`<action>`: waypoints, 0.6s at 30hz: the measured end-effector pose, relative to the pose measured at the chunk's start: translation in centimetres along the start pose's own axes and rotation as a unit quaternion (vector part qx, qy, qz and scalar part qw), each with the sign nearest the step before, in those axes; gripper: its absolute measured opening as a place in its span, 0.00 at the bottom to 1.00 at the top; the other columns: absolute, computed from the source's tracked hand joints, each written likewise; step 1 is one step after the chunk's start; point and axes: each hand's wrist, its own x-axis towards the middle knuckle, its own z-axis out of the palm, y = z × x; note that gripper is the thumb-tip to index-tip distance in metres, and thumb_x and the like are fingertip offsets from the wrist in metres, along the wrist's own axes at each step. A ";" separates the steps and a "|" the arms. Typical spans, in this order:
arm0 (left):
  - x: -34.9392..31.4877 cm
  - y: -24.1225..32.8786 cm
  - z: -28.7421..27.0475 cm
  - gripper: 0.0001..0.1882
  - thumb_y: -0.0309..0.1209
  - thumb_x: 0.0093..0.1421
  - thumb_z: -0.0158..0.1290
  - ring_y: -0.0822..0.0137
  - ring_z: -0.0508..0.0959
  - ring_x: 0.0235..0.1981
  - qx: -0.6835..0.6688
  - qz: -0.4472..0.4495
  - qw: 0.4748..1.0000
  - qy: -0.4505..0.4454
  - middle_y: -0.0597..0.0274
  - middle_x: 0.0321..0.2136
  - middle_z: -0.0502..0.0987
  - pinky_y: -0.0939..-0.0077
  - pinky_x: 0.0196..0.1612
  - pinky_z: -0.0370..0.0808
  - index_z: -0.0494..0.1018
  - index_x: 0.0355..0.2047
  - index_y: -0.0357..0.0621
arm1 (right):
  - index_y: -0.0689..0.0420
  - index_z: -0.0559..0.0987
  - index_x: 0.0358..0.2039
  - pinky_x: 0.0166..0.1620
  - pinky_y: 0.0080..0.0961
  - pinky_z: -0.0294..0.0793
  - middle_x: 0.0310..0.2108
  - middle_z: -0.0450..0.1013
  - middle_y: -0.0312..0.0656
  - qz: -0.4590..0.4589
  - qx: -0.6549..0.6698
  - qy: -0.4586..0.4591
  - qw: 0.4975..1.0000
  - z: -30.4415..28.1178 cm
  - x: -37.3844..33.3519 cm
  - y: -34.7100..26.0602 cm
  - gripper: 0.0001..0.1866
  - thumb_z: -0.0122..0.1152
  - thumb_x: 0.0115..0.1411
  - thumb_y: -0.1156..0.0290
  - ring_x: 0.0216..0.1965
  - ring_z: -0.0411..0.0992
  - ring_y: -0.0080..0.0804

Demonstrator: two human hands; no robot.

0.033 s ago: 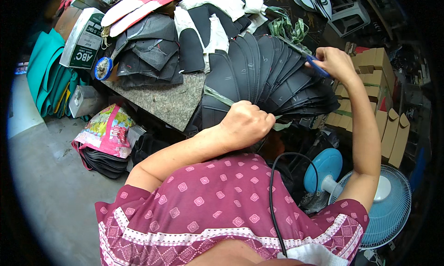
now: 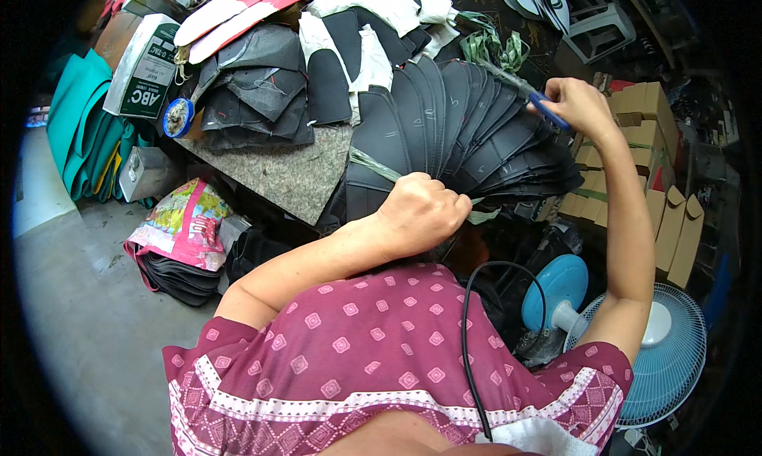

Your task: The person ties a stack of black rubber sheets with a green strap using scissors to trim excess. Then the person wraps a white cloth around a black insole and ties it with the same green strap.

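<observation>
My left hand [image 2: 426, 210] is a closed fist around a thin greenish strip [image 2: 373, 163], whose ends stick out on both sides. It lies over the near side of a fanned stack of black, sole-shaped pieces [image 2: 425, 115] with pale marks on them. At the stack's far right my right hand [image 2: 578, 107] grips the blue handles of scissors [image 2: 549, 111]. The blades point up and left toward a bunch of green strips [image 2: 496, 50]; whether they touch a strip I cannot tell.
Dark grey cut pieces [image 2: 258, 83] and white-and-black pieces [image 2: 329, 75] lie left of the stack. A box [image 2: 143, 67] and a blue-rimmed tin [image 2: 178, 118] are farther left. Yellowish-brown folded pieces [image 2: 647, 130] are piled at right, with a fan [image 2: 659, 361] below. A pink bag [image 2: 182, 226] sits lower left.
My right hand and the scissors have shifted very slightly to the right. My left hand and the black stack have stayed in place.
</observation>
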 end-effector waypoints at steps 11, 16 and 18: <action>0.1 -0.4 0.1 0.03 0.29 0.48 0.53 0.70 0.73 0.17 0.018 0.006 1.000 -0.008 0.70 0.13 0.67 0.73 0.21 0.67 0.69 0.20 0.49 | 0.54 0.83 0.28 0.37 0.35 0.76 0.23 0.78 0.44 -0.085 -0.142 0.030 0.986 -1.5 1.3 0.1 0.31 0.67 0.44 0.35 0.30 0.79 0.42; 0.1 -0.3 0.1 0.04 0.29 0.48 0.53 0.70 0.73 0.17 0.019 0.006 1.000 -0.002 0.70 0.13 0.67 0.73 0.22 0.68 0.69 0.20 0.49 | 0.53 0.83 0.28 0.37 0.35 0.75 0.22 0.78 0.42 -0.094 -0.175 0.029 0.980 -2.4 1.6 -0.1 0.31 0.68 0.44 0.35 0.29 0.79 0.40; 0.1 -0.3 0.1 0.04 0.29 0.48 0.53 0.70 0.73 0.17 0.016 0.005 1.000 -0.003 0.70 0.13 0.67 0.73 0.22 0.68 0.69 0.20 0.49 | 0.52 0.83 0.28 0.38 0.35 0.74 0.22 0.78 0.42 -0.091 -0.178 0.031 0.979 -2.4 1.4 -0.3 0.31 0.68 0.44 0.34 0.29 0.79 0.39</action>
